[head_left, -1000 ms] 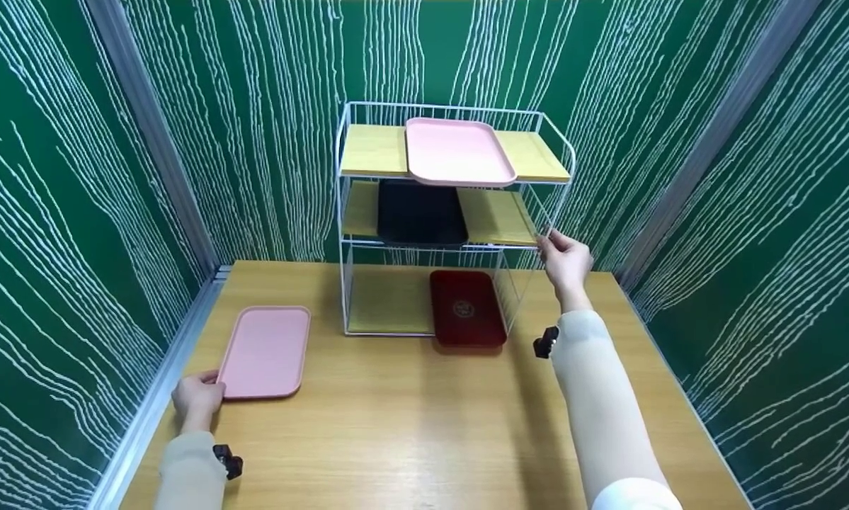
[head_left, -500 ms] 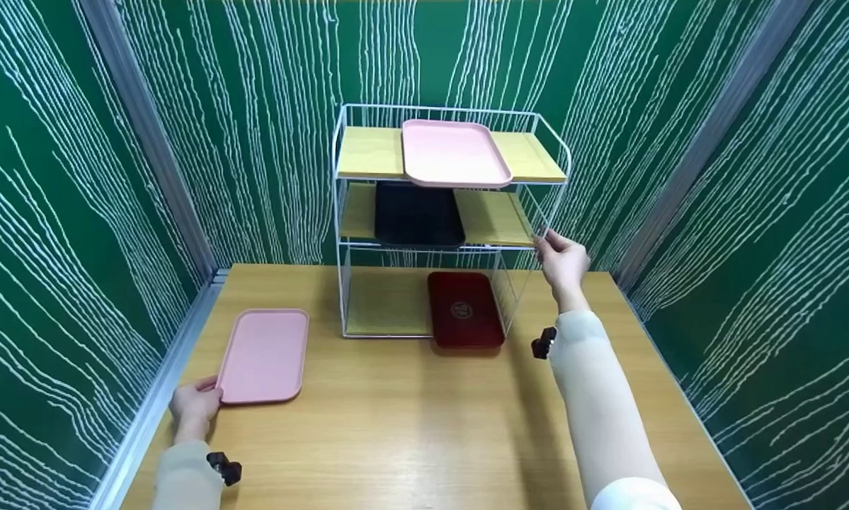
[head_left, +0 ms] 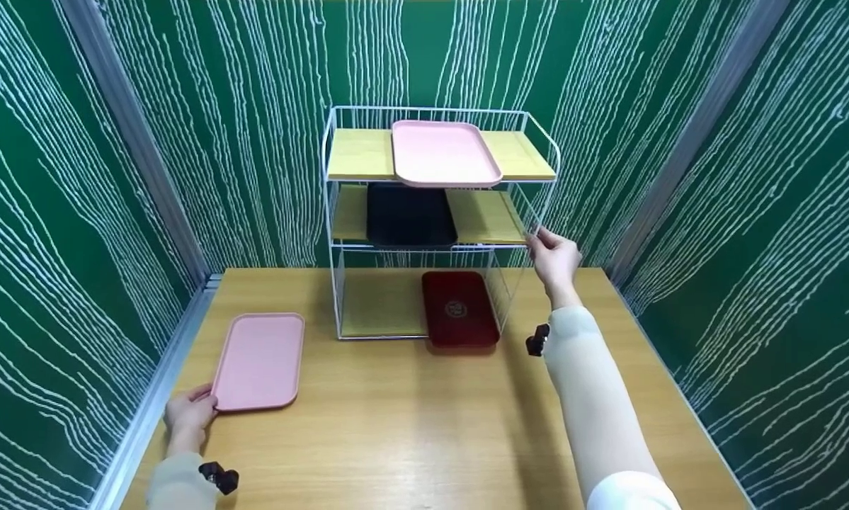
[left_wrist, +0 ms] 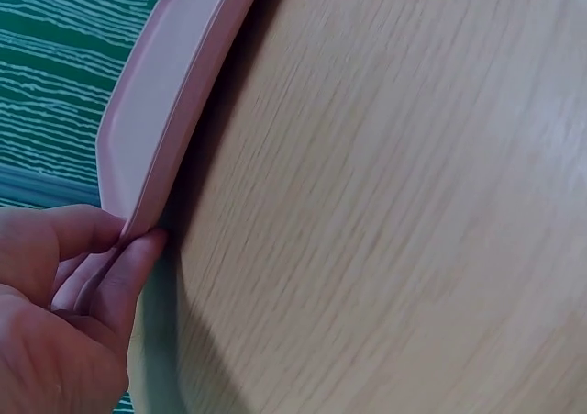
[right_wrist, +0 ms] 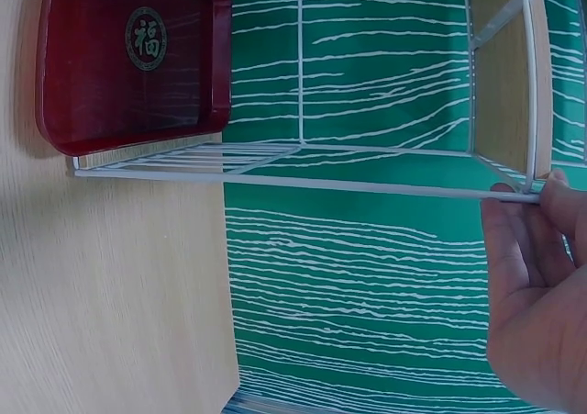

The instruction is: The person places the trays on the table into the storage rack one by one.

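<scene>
At the left of the table, my left hand [head_left: 187, 419] pinches the near left corner of a pink tray [head_left: 260, 360]. In the left wrist view, thumb and fingers hold its rim [left_wrist: 188, 93]. My right hand [head_left: 557, 261] grips the right front post of a white wire rack [head_left: 332, 283] with wooden shelves, at middle shelf height. In the right wrist view, its fingers [right_wrist: 504, 249] close around the frame. Another pink tray [head_left: 445, 154] lies on the top shelf, a black tray [head_left: 411, 216] on the middle one, and a dark red tray [head_left: 459, 309] at bottom right.
The wooden table [head_left: 382, 425] is bounded by green walls [head_left: 254, 177] with white wavy lines and metal corner posts [head_left: 134, 134]. The top pink tray and the red tray stick out past the rack's front edge.
My left hand and the pink tray have shifted slightly toward the front of the table. My right hand keeps its grip on the rack. The head view has moved a little.
</scene>
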The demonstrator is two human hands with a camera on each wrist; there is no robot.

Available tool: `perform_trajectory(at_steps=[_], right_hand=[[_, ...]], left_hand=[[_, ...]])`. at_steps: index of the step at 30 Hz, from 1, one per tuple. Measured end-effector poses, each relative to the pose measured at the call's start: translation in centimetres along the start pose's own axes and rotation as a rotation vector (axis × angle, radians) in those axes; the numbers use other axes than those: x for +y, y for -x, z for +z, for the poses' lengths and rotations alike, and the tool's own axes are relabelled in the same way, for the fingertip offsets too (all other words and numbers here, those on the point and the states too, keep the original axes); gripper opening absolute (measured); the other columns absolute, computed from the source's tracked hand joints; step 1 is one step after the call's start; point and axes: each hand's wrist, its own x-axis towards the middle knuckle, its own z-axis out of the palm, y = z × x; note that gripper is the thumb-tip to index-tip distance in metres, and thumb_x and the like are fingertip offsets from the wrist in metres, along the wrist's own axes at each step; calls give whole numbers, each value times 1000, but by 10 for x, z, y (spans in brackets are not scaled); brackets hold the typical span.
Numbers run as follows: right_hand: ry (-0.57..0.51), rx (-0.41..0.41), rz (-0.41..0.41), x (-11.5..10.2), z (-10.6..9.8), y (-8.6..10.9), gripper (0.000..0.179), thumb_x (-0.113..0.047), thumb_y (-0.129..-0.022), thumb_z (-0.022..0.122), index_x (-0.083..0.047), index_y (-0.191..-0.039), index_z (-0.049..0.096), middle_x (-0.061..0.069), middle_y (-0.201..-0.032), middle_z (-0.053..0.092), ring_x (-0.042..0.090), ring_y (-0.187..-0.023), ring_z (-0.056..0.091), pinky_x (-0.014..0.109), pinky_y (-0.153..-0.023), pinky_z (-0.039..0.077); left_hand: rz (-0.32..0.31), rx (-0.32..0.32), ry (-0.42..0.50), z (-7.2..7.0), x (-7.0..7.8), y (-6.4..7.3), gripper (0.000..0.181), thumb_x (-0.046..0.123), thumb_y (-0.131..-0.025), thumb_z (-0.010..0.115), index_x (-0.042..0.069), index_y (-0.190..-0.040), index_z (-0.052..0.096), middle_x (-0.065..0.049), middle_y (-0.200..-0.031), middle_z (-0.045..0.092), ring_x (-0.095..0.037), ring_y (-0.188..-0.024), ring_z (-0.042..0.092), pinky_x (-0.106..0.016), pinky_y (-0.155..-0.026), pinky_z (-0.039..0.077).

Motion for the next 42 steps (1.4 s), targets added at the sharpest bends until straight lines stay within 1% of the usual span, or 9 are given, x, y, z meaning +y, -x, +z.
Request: perform_trajectory(at_steps=[5,9,12,16,22,26,33,35,42], right_hand=[[3,11,19,-1,0,0,38,-20,-105,72,-9,-142,70,13,-130,75,19,-103,72,35,-97,62],[12,15,10,-3,-1,-3,38,-22,-105,73,-10,-141,71,12,-126,76,15,-97,73,27,-87,62],[20,29,2,-6,-1,-4,36,-23,-104,74,-12,-139,73,10,-121,78,13,-93,72,19,-78,59],[19,38,-2,-7,-1,-5,35,-23,-104,74,-14,-137,74,8,-118,78,11,-88,70,17,-72,56],[4,25,5,-3,-1,-3,36,-21,-105,73,-13,-139,73,10,-121,77,13,-92,70,17,-75,57],[2,13,5,-2,-1,-2,37,-22,-105,72,-12,-141,72,11,-126,76,12,-94,70,20,-82,59],[-24,-18,26,-2,-2,-2,38,-21,-107,69,-12,-145,68,11,-135,73,23,-113,70,28,-98,60],[-30,-15,21,-1,-1,-2,38,-20,-107,69,-11,-144,69,12,-134,73,26,-115,71,28,-98,60],[-32,13,0,1,5,-3,37,-17,-105,72,-8,-140,71,15,-130,74,21,-108,73,26,-93,62]], left_hand=[[6,-24,68,-4,0,2,49,-7,-101,59,-12,-149,52,-37,-152,50,-6,-92,66,-18,-72,60],[38,-26,127,-4,8,7,49,-9,-101,58,-14,-149,52,-36,-152,50,5,-84,63,-17,-76,61],[42,-42,142,-2,14,11,49,-8,-102,58,-12,-151,50,-35,-154,49,4,-90,63,-17,-80,60],[30,-42,144,4,19,18,50,-8,-103,59,-9,-152,51,-33,-155,50,1,-94,64,-17,-80,60],[32,-33,165,6,17,22,51,-8,-102,60,-8,-152,51,-33,-155,50,2,-91,64,-19,-81,61],[51,-32,173,4,13,25,51,-9,-100,63,-10,-150,51,-31,-149,56,4,-87,66,-20,-80,62],[54,-103,177,1,3,27,53,-9,-99,65,-11,-150,50,-22,-139,66,3,-85,70,-22,-83,63],[50,-122,186,1,0,28,53,-9,-99,65,-12,-150,50,-20,-137,68,2,-87,70,-22,-84,63],[51,-157,212,3,-12,33,55,-8,-98,68,-13,-150,50,-2,-116,76,0,-90,71,-23,-85,63]])
